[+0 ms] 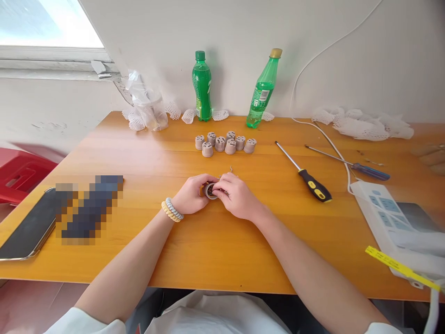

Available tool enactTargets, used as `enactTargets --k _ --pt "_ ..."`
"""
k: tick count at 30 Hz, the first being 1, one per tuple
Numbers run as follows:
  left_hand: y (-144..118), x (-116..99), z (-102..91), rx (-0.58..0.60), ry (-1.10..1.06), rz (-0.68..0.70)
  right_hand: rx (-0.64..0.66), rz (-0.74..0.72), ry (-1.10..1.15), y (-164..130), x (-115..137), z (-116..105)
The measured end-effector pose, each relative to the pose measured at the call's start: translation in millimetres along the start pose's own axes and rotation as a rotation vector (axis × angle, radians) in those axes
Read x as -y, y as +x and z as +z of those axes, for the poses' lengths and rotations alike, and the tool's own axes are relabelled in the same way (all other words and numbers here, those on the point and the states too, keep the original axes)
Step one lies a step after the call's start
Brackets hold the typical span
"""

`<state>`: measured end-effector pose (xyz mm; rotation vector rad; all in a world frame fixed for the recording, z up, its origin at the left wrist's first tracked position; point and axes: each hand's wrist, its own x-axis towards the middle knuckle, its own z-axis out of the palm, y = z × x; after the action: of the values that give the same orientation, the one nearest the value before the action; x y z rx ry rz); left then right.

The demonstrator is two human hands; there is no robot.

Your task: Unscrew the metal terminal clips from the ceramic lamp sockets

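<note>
Close in front of me, my left hand (195, 194) is closed around a small round cup-shaped part (210, 191), like a lamp holder, with its open end facing me. Dark pieces show inside its pale rim. My right hand (236, 195) has thumb and fingers pinched together at that opening; what they hold is hidden. Tiny metal bits (231, 169) lie on the table just beyond my fingers. Farther back stands a cluster of several greyish-pink cup-shaped parts (230, 146) with dark slots in their tops.
Two green bottles (202, 88) stand by the wall. To the right lie a yellow-black screwdriver (314, 185), a blue-handled screwdriver (370, 170) and a white power strip (385, 208) with a cable. A phone (29, 227) lies left. White foam nets (368, 123) line the back.
</note>
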<state>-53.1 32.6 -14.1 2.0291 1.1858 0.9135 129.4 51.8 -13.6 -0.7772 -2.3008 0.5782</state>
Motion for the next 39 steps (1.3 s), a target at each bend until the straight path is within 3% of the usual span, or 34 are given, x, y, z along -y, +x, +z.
enactTargets --k 8,17,19,21,23,27,35,39 --pt "0 2 1.0 0.012 -0.054 -0.019 0.037 0.039 0.012 -2 3 -1" --pt "-2 5 -0.9 0.020 -0.266 -0.089 -0.231 0.122 0.141 3 3 -23" --pt "-1 5 -0.1 -0.025 -0.365 -0.110 -0.234 0.124 0.099 2 1 -29" --pt "1 5 1.3 -0.162 -0.431 -0.147 -0.221 0.130 0.063 -1 -3 -33" --pt "3 6 3.0 -0.294 -0.384 -0.201 -0.225 0.158 0.046 -6 -7 -34" --pt "4 12 5.8 -0.358 -0.123 -0.248 -0.253 0.222 0.029 -17 -13 -33" --pt "2 22 2.0 -0.290 0.130 -0.223 -0.244 0.254 -0.029 -19 -19 -38" --pt "1 19 3.4 -0.337 0.243 -0.103 -0.243 0.260 -0.039 -21 -23 -38"
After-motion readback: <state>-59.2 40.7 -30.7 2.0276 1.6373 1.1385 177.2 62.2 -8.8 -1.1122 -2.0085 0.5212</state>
